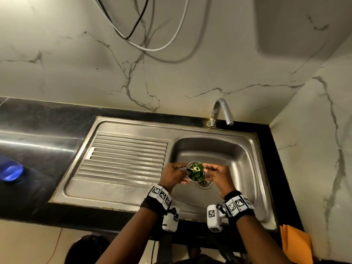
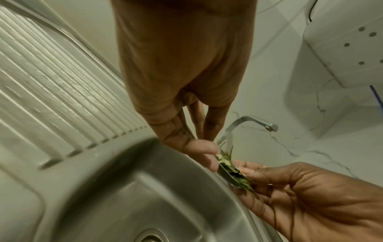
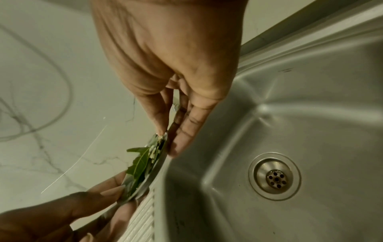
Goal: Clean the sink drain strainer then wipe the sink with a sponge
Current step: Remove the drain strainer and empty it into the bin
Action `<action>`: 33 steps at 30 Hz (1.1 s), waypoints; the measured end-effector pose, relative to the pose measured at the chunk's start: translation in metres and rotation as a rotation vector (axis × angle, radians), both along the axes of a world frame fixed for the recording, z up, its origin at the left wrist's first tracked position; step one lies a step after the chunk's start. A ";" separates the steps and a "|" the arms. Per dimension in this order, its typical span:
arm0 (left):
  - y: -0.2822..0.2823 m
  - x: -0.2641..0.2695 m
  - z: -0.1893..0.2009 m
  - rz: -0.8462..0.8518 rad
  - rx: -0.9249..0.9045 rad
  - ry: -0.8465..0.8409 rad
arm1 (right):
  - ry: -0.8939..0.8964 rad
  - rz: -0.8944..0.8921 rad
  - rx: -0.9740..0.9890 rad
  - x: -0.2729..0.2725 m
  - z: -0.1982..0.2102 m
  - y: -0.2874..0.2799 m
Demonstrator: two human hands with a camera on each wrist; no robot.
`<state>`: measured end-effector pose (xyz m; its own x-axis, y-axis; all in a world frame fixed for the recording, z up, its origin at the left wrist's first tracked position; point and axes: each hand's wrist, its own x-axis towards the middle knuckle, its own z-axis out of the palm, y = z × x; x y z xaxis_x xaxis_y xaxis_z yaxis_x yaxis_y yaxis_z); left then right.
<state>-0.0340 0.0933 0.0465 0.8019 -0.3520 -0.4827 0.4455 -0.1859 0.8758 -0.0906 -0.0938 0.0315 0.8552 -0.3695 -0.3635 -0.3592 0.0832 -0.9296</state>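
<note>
Head view: both hands — left hand point(image 1: 172, 175), right hand point(image 1: 219, 176) — pinch the round steel drain strainer point(image 1: 196, 172), full of green leaves, above the stainless steel sink point(image 1: 238, 161) set in the black stone bench point(image 1: 38, 119) — white marble-veined wall point(image 1: 76, 54) behind.

Left wrist view: ribbed steel drainboard point(image 2: 51, 81), curved tap point(image 2: 248, 122).

Right wrist view: open perforated drain hole point(image 3: 275, 178).

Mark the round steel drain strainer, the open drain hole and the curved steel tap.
Round steel drain strainer point(image 1: 196, 172), head view, leaf-filled middle.
Open drain hole point(image 3: 274, 177), right wrist view, perforated centre.
Curved steel tap point(image 1: 224, 109), head view, spout bend.
</note>
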 end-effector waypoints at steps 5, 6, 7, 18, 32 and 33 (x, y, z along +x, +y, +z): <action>0.016 -0.018 0.000 0.140 0.011 -0.046 | -0.022 0.087 0.020 0.006 0.011 0.014; 0.019 -0.023 0.000 0.168 -0.004 -0.059 | -0.026 0.104 0.026 0.008 0.011 0.017; 0.023 -0.028 0.001 0.197 -0.013 -0.064 | -0.028 0.121 0.037 0.009 0.011 0.020; 0.075 -0.130 -0.006 0.614 -0.057 0.003 | 0.029 0.464 0.046 -0.018 0.001 0.081; 0.194 -0.233 0.004 1.054 -0.011 -0.019 | 0.016 0.888 0.081 -0.060 0.022 0.237; 0.208 -0.240 0.001 1.077 -0.003 -0.018 | 0.016 0.917 0.070 -0.065 0.020 0.251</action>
